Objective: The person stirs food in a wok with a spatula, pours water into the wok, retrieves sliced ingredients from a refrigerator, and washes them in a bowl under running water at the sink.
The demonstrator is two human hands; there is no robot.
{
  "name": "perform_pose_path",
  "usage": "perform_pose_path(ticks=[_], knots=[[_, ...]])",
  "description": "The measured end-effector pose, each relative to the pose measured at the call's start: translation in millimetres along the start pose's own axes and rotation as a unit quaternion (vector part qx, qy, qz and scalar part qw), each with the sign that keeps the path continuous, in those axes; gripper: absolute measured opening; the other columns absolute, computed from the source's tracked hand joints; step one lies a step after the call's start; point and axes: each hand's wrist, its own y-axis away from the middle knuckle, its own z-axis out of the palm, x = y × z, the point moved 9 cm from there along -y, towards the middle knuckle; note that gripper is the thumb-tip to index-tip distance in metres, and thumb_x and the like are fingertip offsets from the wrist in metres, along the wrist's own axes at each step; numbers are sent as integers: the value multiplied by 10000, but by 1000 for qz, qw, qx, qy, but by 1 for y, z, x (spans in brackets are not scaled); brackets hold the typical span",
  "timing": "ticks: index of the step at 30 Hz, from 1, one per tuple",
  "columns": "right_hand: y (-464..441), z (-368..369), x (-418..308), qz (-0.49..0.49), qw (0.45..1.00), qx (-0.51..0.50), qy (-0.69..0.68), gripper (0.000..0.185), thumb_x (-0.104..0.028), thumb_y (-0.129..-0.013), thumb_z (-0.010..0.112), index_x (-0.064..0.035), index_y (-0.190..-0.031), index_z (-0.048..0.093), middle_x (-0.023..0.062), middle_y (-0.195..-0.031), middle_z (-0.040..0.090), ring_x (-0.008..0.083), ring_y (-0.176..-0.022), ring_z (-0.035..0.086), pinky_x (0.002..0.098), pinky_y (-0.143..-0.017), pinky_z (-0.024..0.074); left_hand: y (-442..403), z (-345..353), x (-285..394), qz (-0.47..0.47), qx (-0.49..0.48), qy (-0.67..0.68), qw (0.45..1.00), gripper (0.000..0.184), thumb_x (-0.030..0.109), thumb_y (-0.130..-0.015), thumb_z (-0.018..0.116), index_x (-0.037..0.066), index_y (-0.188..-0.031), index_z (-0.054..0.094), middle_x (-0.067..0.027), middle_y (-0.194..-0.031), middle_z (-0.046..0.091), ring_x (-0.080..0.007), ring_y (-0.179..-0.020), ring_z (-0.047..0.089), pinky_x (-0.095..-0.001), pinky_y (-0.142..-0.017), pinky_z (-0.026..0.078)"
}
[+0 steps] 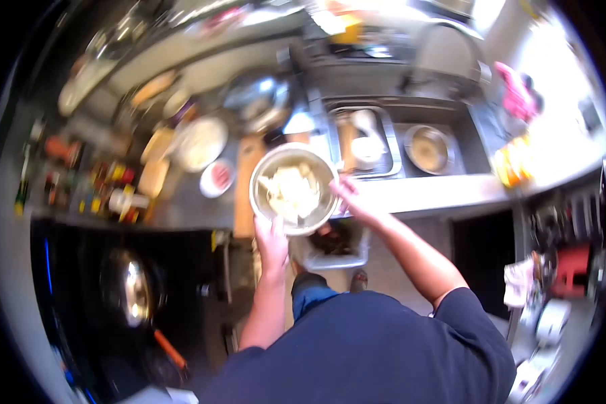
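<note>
Between my two hands I hold a round metal bowl (257,176) in front of the counter's edge. Pale, whitish-yellow cut pieces (294,192) lie inside it; blur hides exactly what they are. My left hand (271,237) grips the bowl's near left side, fingers partly hidden under it. At the right rim, my right hand (347,192) closes on the bowl with its fingers. Behind the bowl lies a wooden cutting board (246,202), partly covered by it.
A sink (475,131) with a metal bowl (429,149) is at the right. Beside it stands a metal tray (396,151). On the left counter are a white plate (202,145), a small bowl (217,178) and several bottles. A pan (136,293) sits lower left; a bin (347,259) is below.
</note>
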Motion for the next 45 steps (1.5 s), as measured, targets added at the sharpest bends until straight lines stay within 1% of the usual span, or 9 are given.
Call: perform_pose_path(ticks=[4, 11, 16, 19, 24, 32, 38, 41, 45], knots=[[54, -63, 74, 111, 984, -68, -121, 456, -428, -986, 560, -16, -1171, 622, 40, -765, 676, 96, -533, 581, 238, -456, 449, 34, 94, -50, -37, -100, -94, 990, 437, -59, -915, 514, -24, -1345, 440, -145, -1242, 592, -206, -1079, 611, -330, -932, 506], [88, -193, 124, 99, 915, 181, -346, 285, -205, -987, 536, -16, -1190, 600, 78, -881, 712, 137, -621, 664, 259, -423, 496, 38, 226, -99, -154, -339, -215, 903, 438, 195, -1000, 610, -10, -1368, 494, -113, -1227, 619, -167, -944, 652, -294, -794, 544], [92, -290, 185, 117, 853, 341, -376, 277, -193, -979, 530, -8, -1179, 584, 107, -966, 698, 208, -747, 683, 324, -511, 545, -21, 325, -90, 135, -322, -375, 859, 641, 353, -921, 662, -43, -1391, 479, -244, -1313, 587, -320, -1029, 679, -396, -892, 529], [68, -338, 192, 83, 882, 278, -372, 337, -246, -1005, 503, -28, -1256, 556, 99, -1069, 680, 194, -862, 661, 301, -582, 515, -46, 385, -94, 145, -321, -410, 841, 603, 354, -908, 646, -35, -1349, 511, -259, -1333, 565, -370, -1283, 523, -420, -1074, 420], [29, -406, 245, 161, 877, 293, -347, 351, -227, -979, 558, -44, -1275, 517, 97, -1090, 667, 187, -738, 655, 281, -486, 504, -81, 467, -101, 172, -270, -395, 861, 590, 244, -888, 662, -38, -1369, 467, -250, -1378, 516, -401, -1273, 514, -437, -1087, 416], [-28, -431, 251, 231, 861, 205, -404, 358, -180, -968, 547, -43, -1294, 492, 131, -1193, 610, 261, -1032, 613, 423, -708, 532, -145, 599, -109, 275, -242, -429, 826, 653, 129, -850, 690, 34, -1433, 412, -232, -1429, 474, -383, -1338, 458, -424, -1111, 393], [-52, -453, 240, 197, 886, 214, -361, 328, -197, -974, 537, -21, -1251, 521, 110, -1028, 670, 184, -796, 669, 296, -494, 535, -178, 628, -168, 231, -285, -476, 799, 575, 199, -901, 658, 25, -1399, 429, -229, -1382, 514, -392, -1251, 532, -424, -1026, 449], [-62, -467, 249, 175, 897, 215, -345, 323, -204, -986, 530, -16, -1248, 516, 115, -1005, 673, 176, -728, 662, 280, -478, 525, -179, 614, -179, 244, -278, -506, 779, 550, 203, -888, 686, 84, -1378, 465, -170, -1355, 542, -321, -921, 625, -380, -850, 518], [-70, -480, 245, 166, 900, 239, -325, 314, -194, -983, 532, 23, -1211, 537, 130, -974, 675, 170, -676, 656, 275, -448, 527, -134, 585, -152, 314, -182, -409, 837, 647, 156, -880, 695, 43, -1439, 387, -185, -1467, 442, -367, -1014, 609, -403, -906, 511]])
